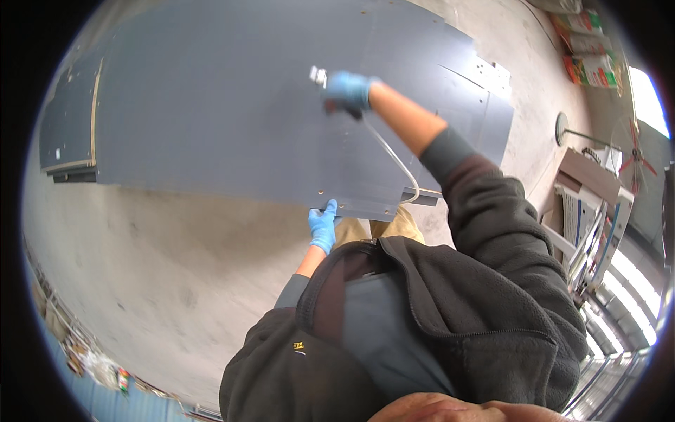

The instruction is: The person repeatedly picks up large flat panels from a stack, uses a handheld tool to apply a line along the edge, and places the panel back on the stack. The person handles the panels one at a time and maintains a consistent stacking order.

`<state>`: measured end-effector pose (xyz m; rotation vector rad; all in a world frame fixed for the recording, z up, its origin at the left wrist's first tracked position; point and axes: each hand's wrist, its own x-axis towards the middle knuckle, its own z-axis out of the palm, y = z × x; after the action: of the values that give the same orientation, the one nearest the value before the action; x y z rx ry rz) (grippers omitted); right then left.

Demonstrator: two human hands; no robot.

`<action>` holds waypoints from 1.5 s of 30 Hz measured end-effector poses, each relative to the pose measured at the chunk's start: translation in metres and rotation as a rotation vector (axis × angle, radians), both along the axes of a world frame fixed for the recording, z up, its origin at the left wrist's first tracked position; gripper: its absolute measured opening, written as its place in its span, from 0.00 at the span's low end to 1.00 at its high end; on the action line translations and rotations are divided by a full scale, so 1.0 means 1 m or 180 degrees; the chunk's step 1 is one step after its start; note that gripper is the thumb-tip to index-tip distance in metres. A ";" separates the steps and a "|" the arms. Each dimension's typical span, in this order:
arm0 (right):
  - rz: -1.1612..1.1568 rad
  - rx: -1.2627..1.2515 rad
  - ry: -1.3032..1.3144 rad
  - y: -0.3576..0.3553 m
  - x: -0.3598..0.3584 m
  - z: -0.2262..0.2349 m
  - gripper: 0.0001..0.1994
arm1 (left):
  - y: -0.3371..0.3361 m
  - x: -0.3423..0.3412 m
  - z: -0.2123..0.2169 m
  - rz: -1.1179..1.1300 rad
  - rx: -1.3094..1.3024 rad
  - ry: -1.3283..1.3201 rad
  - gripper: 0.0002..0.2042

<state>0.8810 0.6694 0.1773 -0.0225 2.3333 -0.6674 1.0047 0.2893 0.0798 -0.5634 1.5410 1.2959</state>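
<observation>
A large dark grey panel [225,105] lies flat in front of me, filling the upper half of the view. My right hand [347,91], in a blue glove, is stretched out over the panel and closed on a small tool with a metal tip [318,74]. A thin pale hose [394,158] runs from that tool back toward my body. My left hand [323,226], also in a blue glove, grips the panel's near edge, fingers curled over it.
Bare concrete floor [162,260] spreads to the left and below the panel. A second dark panel [67,123] lies at the far left. A stack of light boards and metal rails [594,211] stands at the right, with colourful packages [590,49] at the top right.
</observation>
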 end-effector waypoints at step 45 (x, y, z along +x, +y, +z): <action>-0.4002 -0.1853 -0.1069 -0.133 -0.513 0.029 0.20 | -0.188 -0.579 0.003 -0.0809 -0.0444 0.0625 0.29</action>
<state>0.3677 0.5362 0.2065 1.2486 1.5327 -1.7362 0.4256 0.1012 0.0825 -0.3201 1.8114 1.0798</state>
